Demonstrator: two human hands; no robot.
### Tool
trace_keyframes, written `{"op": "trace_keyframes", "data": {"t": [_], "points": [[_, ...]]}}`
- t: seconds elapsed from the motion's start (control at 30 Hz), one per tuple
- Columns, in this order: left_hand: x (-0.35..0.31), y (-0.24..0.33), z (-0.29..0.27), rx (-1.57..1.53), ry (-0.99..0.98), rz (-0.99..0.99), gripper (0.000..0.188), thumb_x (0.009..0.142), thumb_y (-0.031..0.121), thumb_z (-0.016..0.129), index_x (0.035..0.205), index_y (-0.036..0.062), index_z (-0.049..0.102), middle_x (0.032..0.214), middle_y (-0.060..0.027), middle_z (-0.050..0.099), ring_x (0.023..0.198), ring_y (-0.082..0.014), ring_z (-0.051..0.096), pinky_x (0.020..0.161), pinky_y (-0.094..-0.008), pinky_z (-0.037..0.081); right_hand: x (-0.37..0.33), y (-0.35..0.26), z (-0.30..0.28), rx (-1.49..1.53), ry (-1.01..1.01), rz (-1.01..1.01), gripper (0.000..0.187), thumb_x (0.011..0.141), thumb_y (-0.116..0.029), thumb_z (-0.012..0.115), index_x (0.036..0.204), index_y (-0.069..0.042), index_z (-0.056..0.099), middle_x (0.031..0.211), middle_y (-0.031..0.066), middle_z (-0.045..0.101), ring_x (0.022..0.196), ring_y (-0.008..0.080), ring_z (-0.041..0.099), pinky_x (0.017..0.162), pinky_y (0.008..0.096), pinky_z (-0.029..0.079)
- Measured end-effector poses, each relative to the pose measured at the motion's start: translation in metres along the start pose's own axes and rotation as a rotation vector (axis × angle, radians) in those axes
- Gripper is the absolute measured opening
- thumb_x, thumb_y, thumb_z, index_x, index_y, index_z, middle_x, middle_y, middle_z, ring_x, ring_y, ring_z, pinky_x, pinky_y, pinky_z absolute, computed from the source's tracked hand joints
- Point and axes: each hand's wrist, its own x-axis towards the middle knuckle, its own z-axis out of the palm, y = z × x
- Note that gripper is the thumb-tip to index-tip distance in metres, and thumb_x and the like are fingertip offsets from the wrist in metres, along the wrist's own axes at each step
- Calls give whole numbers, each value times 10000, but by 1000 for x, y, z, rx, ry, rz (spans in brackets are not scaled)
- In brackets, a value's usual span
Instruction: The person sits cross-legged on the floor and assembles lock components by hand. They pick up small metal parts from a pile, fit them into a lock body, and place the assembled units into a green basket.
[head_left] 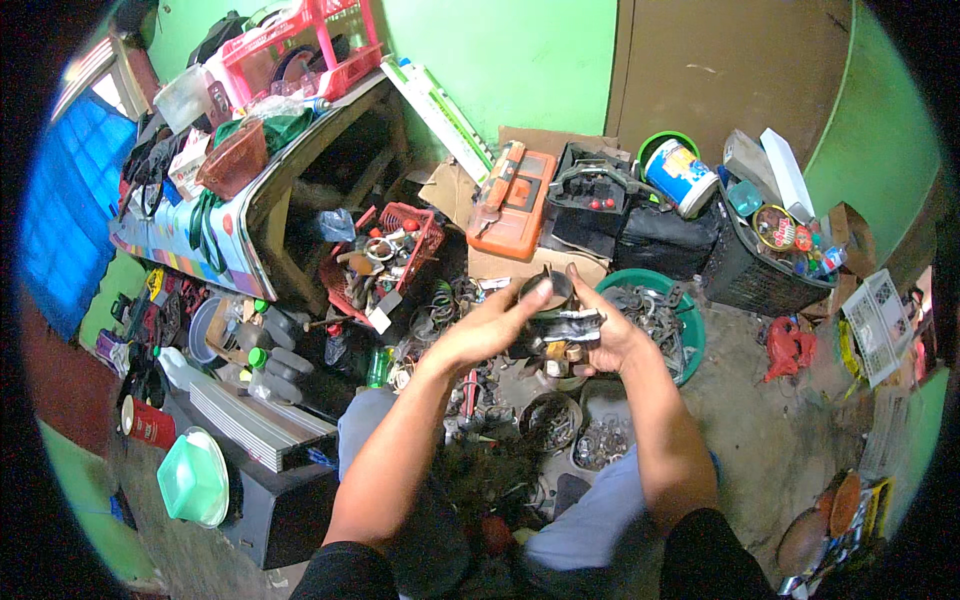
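Between my two hands is a dark metal part (563,328) with a round opening at its top, a silvery band across it and brass-coloured pieces beneath; I cannot tell its exact kind. My left hand (497,322) grips it from the left, thumb near the round opening. On the other side my right hand (617,338) holds it with the fingers wrapped round its edge. The part is held up over the floor between my knees. Behind my right hand stands a green basin (692,345) full of metal scraps. Below lie a round pan (551,421) and a tray of small metal parts (602,440).
A red basket (425,235) of tools and parts stands at the left, near a dark wooden table. Farther back sit an orange toolbox (512,200) and a black open case (590,180). A dark crate (765,270) and a red plastic bag (790,347) are at the right.
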Motion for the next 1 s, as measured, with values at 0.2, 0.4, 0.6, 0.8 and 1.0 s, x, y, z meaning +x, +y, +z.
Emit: {"op": "trace_keyframes", "data": {"t": [0.2,0.4,0.6,0.8,1.0], "points": [[20,-4,27,-408,-39,-142,720,900,604,486,1337,32,478,1271,-162,554,1164,-247,522,969,-342,413,-11,2,-7,98,50,-117,806,830,-794,293,1012,-92,643,782,104,692,510,270,647,285,296,420],[29,-13,51,-885,-124,-375,632,928,607,272,1045,81,604,897,-107,661,724,-250,632,600,-417,506,-17,3,-10,3,183,-100,616,956,-548,263,969,-38,608,693,121,659,448,200,601,312,275,434],[39,-16,56,-1098,-95,-333,620,910,561,273,1032,45,594,882,-157,642,739,-298,608,618,-449,488,-15,4,-6,-197,435,-365,494,993,-417,303,899,-31,598,643,89,632,449,177,587,366,296,447],[41,-13,56,-1217,20,-252,455,913,459,410,1163,102,540,1105,-125,622,946,-284,623,784,-526,502,-11,-2,6,-589,1012,-613,506,972,-371,457,726,50,589,585,154,581,518,244,587,501,378,441],[50,-35,49,-1242,123,-243,428,942,391,389,1229,95,502,1154,-133,603,1028,-295,597,840,-512,483,-15,-5,6,-688,1337,-1044,249,921,-195,575,794,12,629,607,145,591,547,259,564,574,368,432]]}}
